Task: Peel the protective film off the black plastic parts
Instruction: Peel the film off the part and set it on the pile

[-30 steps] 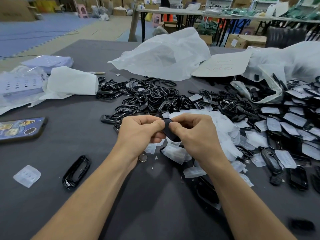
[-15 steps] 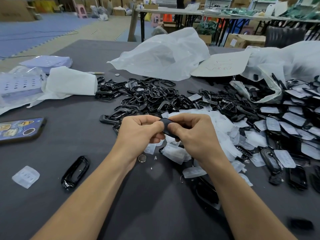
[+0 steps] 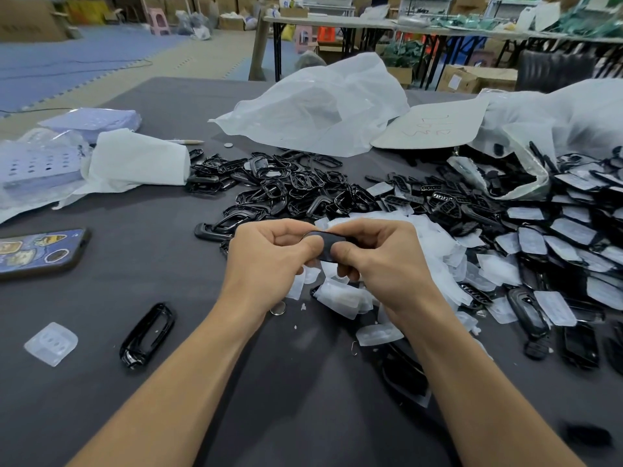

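Left hand [image 3: 269, 261] and right hand [image 3: 381, 264] pinching small glossy black plastic part [image 3: 325, 246] above dark grey table [image 3: 151, 210]; heap of translucent white peeled film pieces [image 3: 421, 237] just behind.

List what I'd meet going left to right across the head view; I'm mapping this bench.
Phone → black frame → left hand → black part → right hand → film-covered parts.

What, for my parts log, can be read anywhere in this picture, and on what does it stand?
Nothing can be quoted with confidence.
Handwritten marks on the pale sheet: upside down, illegible.
Stickers on the phone case: pictures, no legible words.
Labels on the cardboard boxes: too small.
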A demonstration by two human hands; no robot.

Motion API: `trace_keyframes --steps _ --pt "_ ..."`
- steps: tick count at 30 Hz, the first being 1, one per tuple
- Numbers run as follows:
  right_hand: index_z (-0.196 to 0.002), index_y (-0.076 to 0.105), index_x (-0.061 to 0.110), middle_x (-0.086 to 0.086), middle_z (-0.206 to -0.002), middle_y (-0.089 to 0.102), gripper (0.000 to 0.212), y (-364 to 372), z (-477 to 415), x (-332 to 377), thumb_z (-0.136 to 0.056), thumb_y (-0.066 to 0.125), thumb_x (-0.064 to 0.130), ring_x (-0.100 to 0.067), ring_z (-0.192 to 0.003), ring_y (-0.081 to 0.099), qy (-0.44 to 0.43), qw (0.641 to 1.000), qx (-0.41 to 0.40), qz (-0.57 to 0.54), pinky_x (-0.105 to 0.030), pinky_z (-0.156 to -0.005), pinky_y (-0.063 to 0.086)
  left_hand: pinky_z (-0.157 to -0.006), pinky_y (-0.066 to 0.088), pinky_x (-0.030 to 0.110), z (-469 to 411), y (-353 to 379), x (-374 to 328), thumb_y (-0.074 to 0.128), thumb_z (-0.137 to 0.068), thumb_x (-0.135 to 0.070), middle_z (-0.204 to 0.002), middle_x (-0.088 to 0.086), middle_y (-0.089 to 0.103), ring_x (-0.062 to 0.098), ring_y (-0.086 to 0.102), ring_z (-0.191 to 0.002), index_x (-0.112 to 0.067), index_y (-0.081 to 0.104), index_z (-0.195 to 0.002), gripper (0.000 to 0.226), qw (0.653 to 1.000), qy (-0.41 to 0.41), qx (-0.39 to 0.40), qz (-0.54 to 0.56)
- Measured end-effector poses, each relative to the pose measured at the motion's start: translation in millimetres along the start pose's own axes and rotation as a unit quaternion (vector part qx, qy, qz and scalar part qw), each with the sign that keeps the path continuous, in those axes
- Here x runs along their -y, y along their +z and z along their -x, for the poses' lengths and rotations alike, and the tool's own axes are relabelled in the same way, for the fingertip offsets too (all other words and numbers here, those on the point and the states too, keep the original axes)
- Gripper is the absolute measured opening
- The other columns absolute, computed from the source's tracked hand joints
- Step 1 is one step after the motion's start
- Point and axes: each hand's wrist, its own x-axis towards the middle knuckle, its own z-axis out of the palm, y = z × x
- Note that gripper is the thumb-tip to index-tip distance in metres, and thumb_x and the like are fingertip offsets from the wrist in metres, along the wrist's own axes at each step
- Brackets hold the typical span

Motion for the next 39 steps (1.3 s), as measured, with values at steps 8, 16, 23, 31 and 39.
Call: trace_keyframes --steps 8,16,23,31,39 --pt "-0.091 0.078 0.02 -0.005 -0.069 0.075 0.02 7.2 2.9 -3.3 -0.085 0.074 0.002 -0.017 -0.055 0.065 -0.02 0.998 -0.049 0.034 -0.029 -0.055 0.055 -0.051 0.054 0.021 -1.7 2.1 0.5 0.083 -0.082 0.001 -0.066 0.006 0.076 0.014 0.067 -0.049 -0.026 0.081 -0.068 0.03 0.997 0.007 -0.054 0.054" --pt "-0.088 0.079 0.019 -0.003 -0.061 0.069 0.032 10.0 1.0 -4.9 -0.085 0.069 -0.01 -0.015 -0.05 0.059 -0.006 0.999 -0.046 -0.013 -0.024 -0.049 0.048 -0.051 0.055 0.02 0.0 3.9 -1.0 0.083 -0.082 0.0 -0.067 0.005 0.077 0.015 0.068 -0.049 -0.035 0.082 -0.07 0.037 0.996 0.014 -0.053 0.069" --pt "-0.084 0.079 0.015 -0.015 -0.069 0.072 0.027 11.4 1.6 -3.7 -0.091 0.061 -0.003 -0.02 -0.052 0.061 -0.018 0.998 -0.053 -0.02 -0.028 -0.05 0.05 -0.054 0.056 0.022 0.6 3.9 2.7 0.084 -0.082 -0.002 -0.068 0.004 0.077 0.016 0.07 -0.052 -0.034 0.082 -0.074 0.033 0.997 0.026 -0.057 0.051" --pt "-0.081 0.073 0.021 0.001 -0.056 0.066 0.029 11.4 1.6 -2.9 -0.098 0.061 0.001 -0.015 -0.045 0.062 -0.048 0.996 -0.058 0.037 -0.027 -0.046 0.05 -0.053 0.056 0.022 0.3 4.2 -0.3 0.084 -0.081 -0.001 -0.066 0.005 0.077 0.017 0.068 -0.051 -0.037 0.082 -0.071 0.037 0.996 0.014 -0.067 0.061" --pt "-0.085 0.076 0.019 -0.006 -0.057 0.067 0.029 4.5 -1.1 -7.1 -0.1 0.057 0.002 -0.016 -0.046 0.061 -0.053 0.995 -0.068 0.055 -0.027 -0.046 0.047 -0.056 0.056 0.021 0.0 -4.5 -2.9 0.07 -0.091 0.001 -0.075 0.013 0.078 0.015 0.072 -0.06 -0.012 0.084 -0.084 0.02 0.993 -0.055 0.026 0.1"
